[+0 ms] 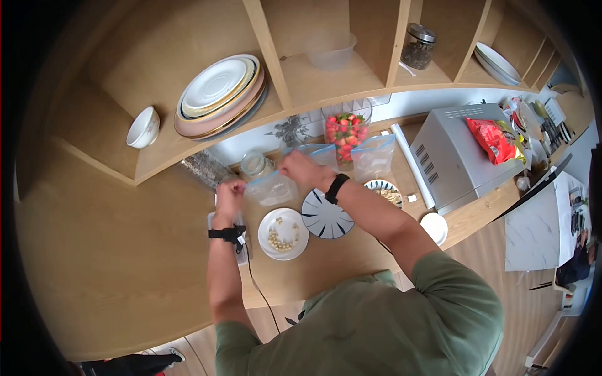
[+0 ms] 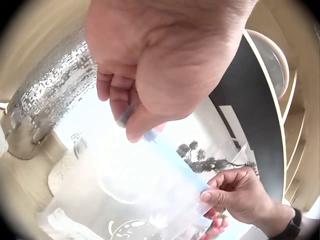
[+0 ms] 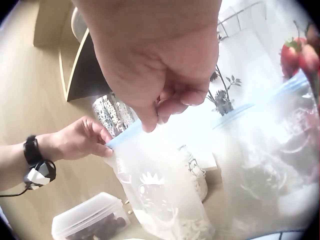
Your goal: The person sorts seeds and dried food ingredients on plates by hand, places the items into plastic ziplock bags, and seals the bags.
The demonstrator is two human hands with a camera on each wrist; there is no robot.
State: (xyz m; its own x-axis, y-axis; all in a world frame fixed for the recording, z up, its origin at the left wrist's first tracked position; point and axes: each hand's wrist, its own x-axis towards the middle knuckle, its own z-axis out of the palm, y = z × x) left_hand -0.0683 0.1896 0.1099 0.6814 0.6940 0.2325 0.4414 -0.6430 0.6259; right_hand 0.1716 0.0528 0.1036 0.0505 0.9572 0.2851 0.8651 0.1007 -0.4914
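A clear zip bag (image 1: 271, 190) with a blue zip edge and a white printed figure hangs between my two hands. My left hand (image 1: 230, 197) pinches one top corner of it between thumb and fingers. The other end of the blue edge is pinched by my right hand (image 1: 302, 169), which also shows in the left wrist view. Pale pieces lie low in the bag (image 3: 155, 190) in the right wrist view. Just in front of it stands a white plate (image 1: 262, 241) with pale yellow round pieces. Beside that is a plate with dark lines (image 1: 327, 216), partly under my right wrist.
Two more zip bags stand to the right, one of them (image 1: 374, 156) near a clear container of strawberries (image 1: 346, 131). A glass jar (image 1: 256, 164) is behind. A plastic box (image 3: 92, 220) holds dark pieces. The microwave (image 1: 451, 156) stands right; shelves overhang the counter.
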